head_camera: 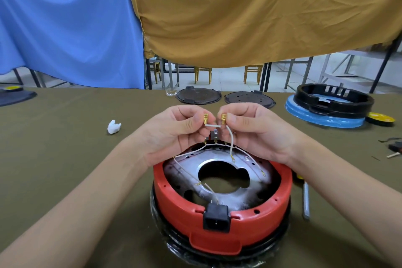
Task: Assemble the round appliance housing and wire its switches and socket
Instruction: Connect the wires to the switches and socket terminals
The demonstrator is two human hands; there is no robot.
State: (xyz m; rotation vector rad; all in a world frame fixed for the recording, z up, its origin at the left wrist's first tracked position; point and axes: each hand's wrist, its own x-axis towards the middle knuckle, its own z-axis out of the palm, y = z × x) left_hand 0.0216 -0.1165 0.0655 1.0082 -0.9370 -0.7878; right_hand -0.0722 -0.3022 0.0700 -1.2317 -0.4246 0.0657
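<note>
A round red housing [174,209] stands upside down on the table in front of me, with a silver metal plate [235,197] inside and a black power socket [216,218] in its near wall. Thin white wires [191,152] run along the far rim. Above that rim my left hand [171,135] pinches a brass spade terminal [205,119], and my right hand [254,132] pinches a second brass terminal [223,119]. A short white wire [212,125] joins the two terminals. Another white lead [231,146] hangs from the right terminal down to a ring lug. A small switch [215,134] shows between my hands.
Two dark round lids [198,95] [250,98] lie at the back. A black ring housing [335,99] sits on a blue disc [322,117] at the right, next to a yellow disc [380,119]. A screwdriver [305,198] lies right of the housing, a white plastic piece [113,126] at the left.
</note>
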